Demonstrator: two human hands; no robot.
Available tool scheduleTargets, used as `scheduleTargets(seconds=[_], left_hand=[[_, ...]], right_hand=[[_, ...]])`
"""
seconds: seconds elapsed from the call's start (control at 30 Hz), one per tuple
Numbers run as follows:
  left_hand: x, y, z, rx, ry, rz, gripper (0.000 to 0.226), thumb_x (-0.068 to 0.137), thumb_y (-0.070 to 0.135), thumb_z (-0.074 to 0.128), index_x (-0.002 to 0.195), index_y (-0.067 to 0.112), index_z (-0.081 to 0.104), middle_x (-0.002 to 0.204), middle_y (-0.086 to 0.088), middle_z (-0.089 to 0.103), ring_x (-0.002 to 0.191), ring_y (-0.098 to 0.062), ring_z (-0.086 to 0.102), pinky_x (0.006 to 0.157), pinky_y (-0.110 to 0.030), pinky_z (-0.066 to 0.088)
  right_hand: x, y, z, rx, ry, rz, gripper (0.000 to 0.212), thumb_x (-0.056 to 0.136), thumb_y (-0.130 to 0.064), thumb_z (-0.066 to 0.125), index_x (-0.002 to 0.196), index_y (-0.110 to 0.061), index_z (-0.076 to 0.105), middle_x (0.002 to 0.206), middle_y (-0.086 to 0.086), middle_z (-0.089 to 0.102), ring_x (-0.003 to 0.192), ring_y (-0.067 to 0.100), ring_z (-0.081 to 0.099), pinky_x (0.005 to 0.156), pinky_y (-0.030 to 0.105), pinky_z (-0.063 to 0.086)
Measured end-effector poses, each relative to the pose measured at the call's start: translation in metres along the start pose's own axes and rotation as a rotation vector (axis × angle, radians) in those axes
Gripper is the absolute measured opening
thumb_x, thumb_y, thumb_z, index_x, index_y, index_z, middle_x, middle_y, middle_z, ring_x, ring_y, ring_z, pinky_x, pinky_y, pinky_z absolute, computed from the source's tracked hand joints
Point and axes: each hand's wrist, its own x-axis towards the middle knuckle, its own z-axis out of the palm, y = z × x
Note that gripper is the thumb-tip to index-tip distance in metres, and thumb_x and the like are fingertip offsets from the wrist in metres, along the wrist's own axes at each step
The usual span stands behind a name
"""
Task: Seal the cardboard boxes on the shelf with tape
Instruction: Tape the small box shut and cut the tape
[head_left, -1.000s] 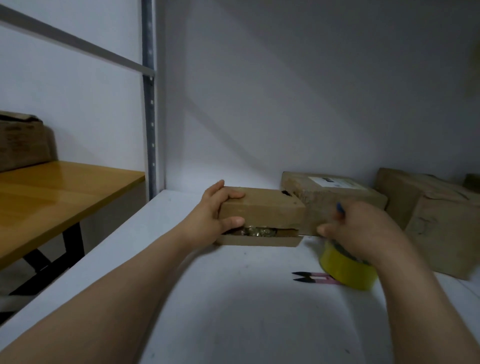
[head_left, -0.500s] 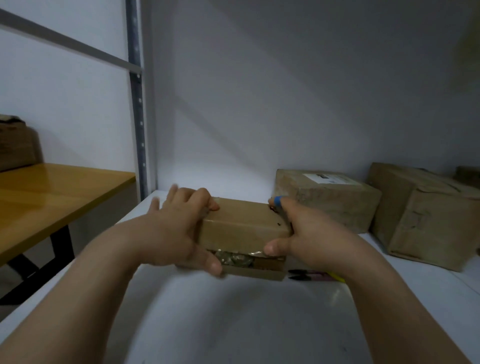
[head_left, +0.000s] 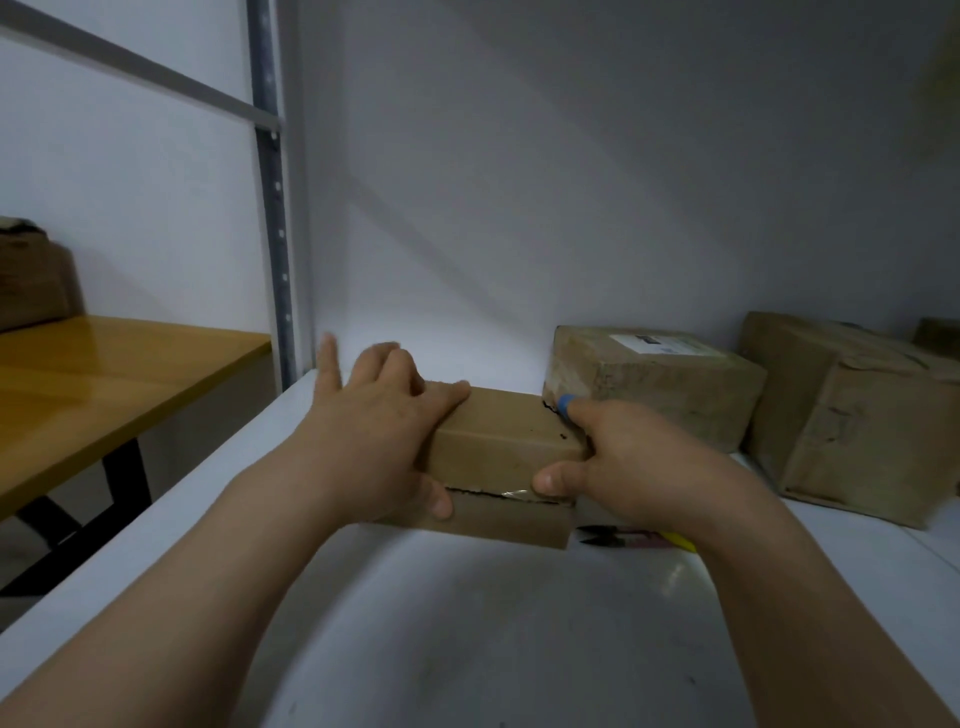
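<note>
The small cardboard box (head_left: 498, 457) sits on the white shelf (head_left: 467, 634), its front seam slightly gapped. The left hand (head_left: 379, 431) grips its left end, thumb at the seam; the right hand (head_left: 628, 467) clasps the right end likewise. 1 labelled box (head_left: 654, 384) stands just behind, black snips (head_left: 602, 535) lie beside

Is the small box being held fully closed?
Not quite: the small box shows a dark gap along its front, under the lid.

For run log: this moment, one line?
small box: lid ajar | left hand: grips it | right hand: grips it | scissors: on shelf
</note>
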Motion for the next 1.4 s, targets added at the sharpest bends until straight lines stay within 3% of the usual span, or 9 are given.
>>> scheduleTargets(seconds=[0.13, 0.2, 0.27, 0.4, 0.63, 0.8, 1.17, 1.3, 1.4], left_hand=[[0.003, 0.029, -0.004, -0.007, 0.03, 0.088, 0.109, 0.069, 0.079, 0.064, 0.15, 0.016, 0.026, 0.163, -0.006, 0.008, 0.153, -0.027, -0.016, 0.122, -0.057, -0.005], [0.007, 0.047, -0.005, -0.068, 0.024, 0.133, 0.105, 0.071, 0.075, 0.068, 0.145, 0.013, 0.027, 0.158, -0.007, 0.024, 0.15, -0.027, 0.017, 0.116, -0.039, 0.023], [0.011, 0.058, -0.004, -0.157, 0.065, 0.124, 0.09, 0.072, 0.066, 0.074, 0.135, 0.018, 0.032, 0.133, -0.001, 0.048, 0.12, -0.02, 0.049, 0.083, -0.029, 0.035], [0.011, 0.055, -0.002, -0.22, 0.091, 0.059, 0.091, 0.066, 0.067, 0.078, 0.128, 0.021, 0.031, 0.115, 0.004, 0.057, 0.088, -0.017, 0.053, 0.067, -0.031, 0.037], [0.017, 0.043, -0.003, -0.153, 0.133, 0.099, 0.134, 0.057, 0.086, 0.067, 0.158, 0.027, 0.002, 0.149, 0.011, 0.041, 0.124, -0.015, 0.055, 0.086, -0.033, 0.045], [0.024, 0.041, -0.003, -0.173, 0.087, 0.17, 0.102, 0.055, 0.087, 0.068, 0.14, 0.038, 0.041, 0.119, 0.013, 0.042, 0.101, -0.011, 0.052, 0.077, -0.03, 0.044], [0.033, 0.035, -0.003, -0.214, 0.068, 0.239, 0.083, 0.056, 0.084, 0.07, 0.123, 0.038, 0.056, 0.107, 0.012, 0.042, 0.098, -0.011, 0.042, 0.084, -0.033, 0.047], [0.027, 0.036, 0.003, -0.187, 0.115, 0.21, 0.11, 0.061, 0.086, 0.065, 0.151, 0.035, 0.03, 0.127, 0.012, 0.04, 0.115, -0.011, 0.041, 0.087, -0.028, 0.042], [0.025, 0.038, 0.005, -0.211, 0.125, 0.17, 0.13, 0.061, 0.082, 0.07, 0.159, 0.028, 0.004, 0.141, 0.008, 0.037, 0.129, -0.014, 0.039, 0.098, -0.031, 0.041]], right_hand=[[0.001, -0.001, 0.002, 0.034, 0.019, -0.018, 0.032, 0.078, -0.043, 0.08, 0.096, -0.035, 0.055, 0.086, -0.014, 0.061, 0.076, 0.0, 0.056, 0.057, 0.021, 0.036], [0.003, -0.003, 0.005, 0.056, 0.018, -0.06, 0.034, 0.077, -0.042, 0.081, 0.099, -0.037, 0.056, 0.082, -0.014, 0.061, 0.073, 0.0, 0.057, 0.058, 0.022, 0.037], [0.003, -0.005, 0.006, 0.078, 0.005, -0.083, 0.046, 0.079, -0.038, 0.08, 0.119, -0.039, 0.058, 0.082, -0.014, 0.063, 0.075, 0.001, 0.058, 0.063, 0.024, 0.043], [0.002, 0.0, 0.004, 0.173, 0.006, -0.053, 0.06, 0.078, -0.04, 0.081, 0.132, -0.042, 0.055, 0.091, -0.009, 0.074, 0.084, 0.007, 0.068, 0.086, 0.036, 0.055], [0.002, -0.005, 0.007, 0.034, 0.031, -0.105, 0.061, 0.081, -0.052, 0.074, 0.136, -0.035, 0.052, 0.093, -0.013, 0.064, 0.08, 0.001, 0.059, 0.066, 0.022, 0.046], [0.002, -0.008, 0.008, -0.046, 0.033, -0.107, 0.045, 0.085, -0.05, 0.071, 0.121, -0.027, 0.058, 0.083, -0.011, 0.056, 0.073, 0.001, 0.051, 0.059, 0.022, 0.037], [0.005, -0.01, 0.006, -0.13, -0.012, -0.094, 0.054, 0.089, -0.052, 0.065, 0.134, -0.025, 0.053, 0.107, 0.001, 0.063, 0.097, 0.018, 0.058, 0.078, 0.032, 0.048], [0.004, -0.007, 0.008, -0.056, 0.016, -0.09, 0.066, 0.086, -0.053, 0.068, 0.141, -0.026, 0.046, 0.098, -0.005, 0.057, 0.089, 0.013, 0.054, 0.063, 0.024, 0.04], [0.004, -0.006, 0.009, -0.045, 0.025, -0.072, 0.082, 0.085, -0.053, 0.069, 0.151, -0.024, 0.029, 0.111, 0.0, 0.06, 0.096, 0.016, 0.055, 0.072, 0.029, 0.045]])
